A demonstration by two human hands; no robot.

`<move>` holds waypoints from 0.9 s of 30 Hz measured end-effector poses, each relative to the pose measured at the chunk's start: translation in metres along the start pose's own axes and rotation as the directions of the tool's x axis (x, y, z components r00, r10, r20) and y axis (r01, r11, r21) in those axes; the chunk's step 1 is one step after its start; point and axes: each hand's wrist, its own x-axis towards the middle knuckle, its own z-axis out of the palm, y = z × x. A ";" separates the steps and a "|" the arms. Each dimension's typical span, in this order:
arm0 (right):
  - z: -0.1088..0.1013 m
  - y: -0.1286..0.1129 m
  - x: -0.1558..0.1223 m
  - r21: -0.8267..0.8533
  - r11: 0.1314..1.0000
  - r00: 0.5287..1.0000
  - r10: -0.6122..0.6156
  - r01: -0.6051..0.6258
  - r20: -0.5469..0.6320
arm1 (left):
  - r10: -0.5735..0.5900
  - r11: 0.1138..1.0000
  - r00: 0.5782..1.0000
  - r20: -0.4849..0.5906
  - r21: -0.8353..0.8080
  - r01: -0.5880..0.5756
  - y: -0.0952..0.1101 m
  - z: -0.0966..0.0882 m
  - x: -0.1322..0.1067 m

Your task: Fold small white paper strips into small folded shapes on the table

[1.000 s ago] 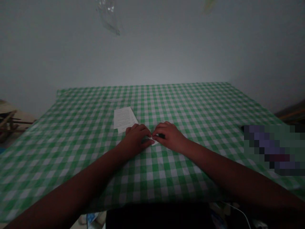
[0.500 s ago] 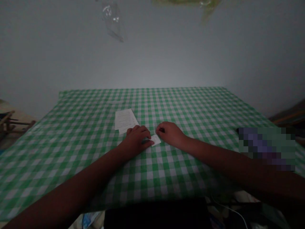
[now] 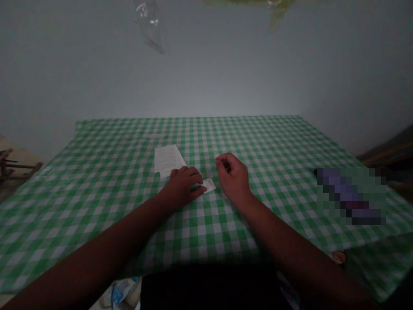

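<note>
On the checked cloth lies a small white piece of paper (image 3: 209,185) with faint print or lines on it. My left hand (image 3: 183,183) rests at its left edge, thumb and fingertips pressing on that edge. To the right of the paper is my right hand (image 3: 234,174), apart from it, with the thumb and fingers brought together in a pinch. Whether anything small is in that pinch is too dark to make out. Beyond my left hand lie printed sheets of paper (image 3: 167,158), overlapping, their near corner partly behind my fingers.
A green and white checked cloth (image 3: 206,137) covers the table, which meets a pale wall (image 3: 206,77). At the right lies a blurred-out purple and dark object (image 3: 345,189). A clear plastic bag (image 3: 150,26) hangs on the wall. Wooden furniture (image 3: 16,165) stands at the left.
My right hand has moved away from the small paper, up and slightly right, still pinched. My left hand stays at the paper's left edge. The view has shifted slightly.
</note>
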 end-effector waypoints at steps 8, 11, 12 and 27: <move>-0.016 0.005 -0.019 -0.142 0.958 0.965 -0.234 0.250 0.119 | 0.014 1.000 0.999 -0.033 0.001 -0.014 -0.001 0.003 -0.001; -0.024 0.010 -0.026 -0.133 0.962 0.963 -0.214 0.237 0.166 | 0.012 1.000 0.999 -0.035 0.004 -0.011 -0.001 0.003 -0.002; -0.029 0.012 -0.030 -0.140 0.963 0.962 -0.201 0.229 0.185 | 0.011 1.000 0.999 -0.036 0.003 -0.011 -0.001 0.003 -0.002; -0.061 0.002 -0.013 -0.362 0.693 0.615 -0.149 0.624 0.774 | 0.033 0.999 0.999 -0.012 -0.014 -0.033 -0.002 0.000 -0.004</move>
